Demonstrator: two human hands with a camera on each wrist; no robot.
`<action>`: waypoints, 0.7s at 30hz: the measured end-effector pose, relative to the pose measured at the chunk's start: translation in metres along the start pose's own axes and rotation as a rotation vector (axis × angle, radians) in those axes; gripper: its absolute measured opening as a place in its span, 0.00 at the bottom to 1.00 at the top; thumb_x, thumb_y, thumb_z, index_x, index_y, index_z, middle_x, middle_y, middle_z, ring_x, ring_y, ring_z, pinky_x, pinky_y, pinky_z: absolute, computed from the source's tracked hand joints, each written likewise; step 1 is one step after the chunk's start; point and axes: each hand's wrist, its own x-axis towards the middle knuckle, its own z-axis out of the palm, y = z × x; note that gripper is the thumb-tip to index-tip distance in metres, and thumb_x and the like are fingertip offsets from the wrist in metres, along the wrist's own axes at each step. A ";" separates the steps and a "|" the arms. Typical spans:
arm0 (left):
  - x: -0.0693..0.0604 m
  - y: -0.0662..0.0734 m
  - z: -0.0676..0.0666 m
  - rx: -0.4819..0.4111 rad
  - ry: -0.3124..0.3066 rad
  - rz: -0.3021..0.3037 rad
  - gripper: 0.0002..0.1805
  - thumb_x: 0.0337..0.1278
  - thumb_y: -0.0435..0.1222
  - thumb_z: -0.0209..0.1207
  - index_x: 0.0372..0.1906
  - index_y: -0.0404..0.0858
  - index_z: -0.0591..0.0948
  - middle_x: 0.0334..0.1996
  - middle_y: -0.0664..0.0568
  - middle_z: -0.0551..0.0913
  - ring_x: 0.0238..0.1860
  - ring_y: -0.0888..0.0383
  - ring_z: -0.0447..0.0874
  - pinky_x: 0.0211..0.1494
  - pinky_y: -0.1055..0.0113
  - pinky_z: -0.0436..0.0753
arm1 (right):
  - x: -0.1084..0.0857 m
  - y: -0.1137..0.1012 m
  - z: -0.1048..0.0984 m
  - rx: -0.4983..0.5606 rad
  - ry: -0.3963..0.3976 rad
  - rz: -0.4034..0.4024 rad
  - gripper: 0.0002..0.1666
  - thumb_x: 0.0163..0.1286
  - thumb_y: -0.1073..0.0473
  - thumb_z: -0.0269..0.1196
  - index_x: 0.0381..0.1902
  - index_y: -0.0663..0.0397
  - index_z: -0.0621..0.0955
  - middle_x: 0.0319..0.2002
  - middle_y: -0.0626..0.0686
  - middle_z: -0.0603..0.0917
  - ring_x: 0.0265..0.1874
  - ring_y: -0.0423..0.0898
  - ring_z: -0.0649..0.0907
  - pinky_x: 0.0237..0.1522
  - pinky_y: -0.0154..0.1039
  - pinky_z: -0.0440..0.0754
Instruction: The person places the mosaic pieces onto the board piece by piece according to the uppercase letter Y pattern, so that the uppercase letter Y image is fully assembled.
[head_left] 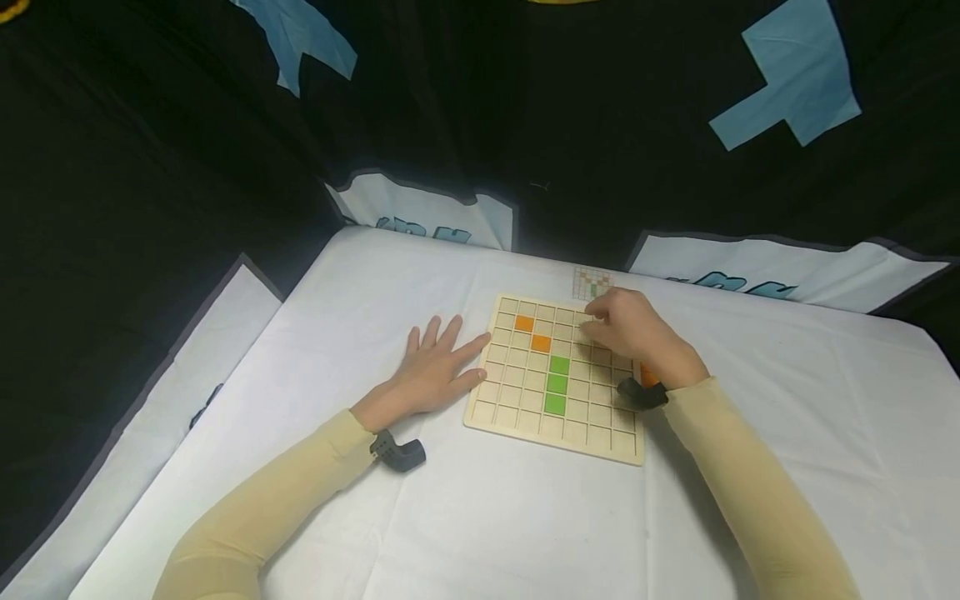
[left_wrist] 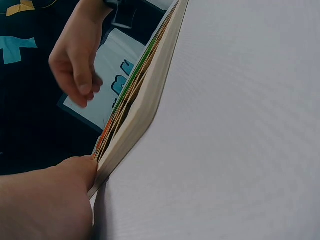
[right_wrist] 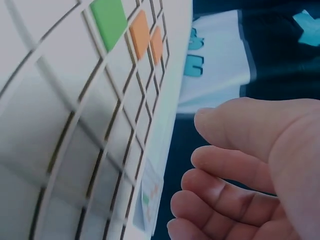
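Note:
A wooden grid board [head_left: 506, 396] lies on the white table, with two orange squares [head_left: 541, 343] in a diagonal and three green squares [head_left: 557, 384] in a column below them. Spread flat, my left hand [head_left: 429, 375] touches the board's left edge with thumb and forefinger. My right hand [head_left: 637, 329] is over the board's upper right part, fingers bent. In the right wrist view the thumb of this hand [right_wrist: 250, 170] stands apart from loosely curled fingers, and no piece shows between them. The left wrist view shows the board's side edge [left_wrist: 150, 95] and the right hand above it.
A small printed grid card [head_left: 582, 283] lies behind the board. Something orange [head_left: 648, 376] shows to the right of the board, partly hidden by my right wrist. White cloth covers the table, and a dark curtain [head_left: 450, 100] hangs behind it.

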 end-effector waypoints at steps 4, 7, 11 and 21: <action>-0.001 0.001 -0.001 -0.006 0.000 -0.003 0.34 0.77 0.58 0.43 0.82 0.56 0.57 0.83 0.36 0.41 0.82 0.30 0.30 0.79 0.28 0.36 | -0.017 0.009 -0.006 -0.010 0.010 0.044 0.11 0.64 0.66 0.62 0.38 0.66 0.88 0.33 0.61 0.84 0.33 0.51 0.76 0.39 0.45 0.77; -0.001 0.002 -0.001 -0.006 0.003 -0.005 0.34 0.77 0.58 0.43 0.82 0.56 0.57 0.83 0.36 0.41 0.82 0.30 0.31 0.78 0.28 0.36 | -0.028 0.015 -0.008 -0.013 0.017 0.062 0.18 0.65 0.65 0.63 0.50 0.71 0.86 0.46 0.68 0.88 0.38 0.54 0.81 0.46 0.52 0.83; 0.000 0.001 -0.001 0.001 0.002 -0.002 0.34 0.76 0.58 0.43 0.82 0.56 0.56 0.83 0.36 0.41 0.82 0.30 0.31 0.78 0.28 0.36 | -0.041 0.022 -0.008 -0.009 0.000 0.110 0.20 0.67 0.63 0.63 0.51 0.73 0.85 0.47 0.69 0.87 0.39 0.55 0.82 0.48 0.55 0.83; 0.000 0.000 -0.001 0.007 0.002 0.004 0.34 0.76 0.58 0.42 0.82 0.56 0.57 0.83 0.36 0.42 0.82 0.28 0.32 0.78 0.28 0.37 | -0.068 0.038 -0.004 -0.014 0.011 0.156 0.20 0.66 0.62 0.66 0.51 0.73 0.85 0.43 0.67 0.86 0.35 0.52 0.80 0.37 0.45 0.81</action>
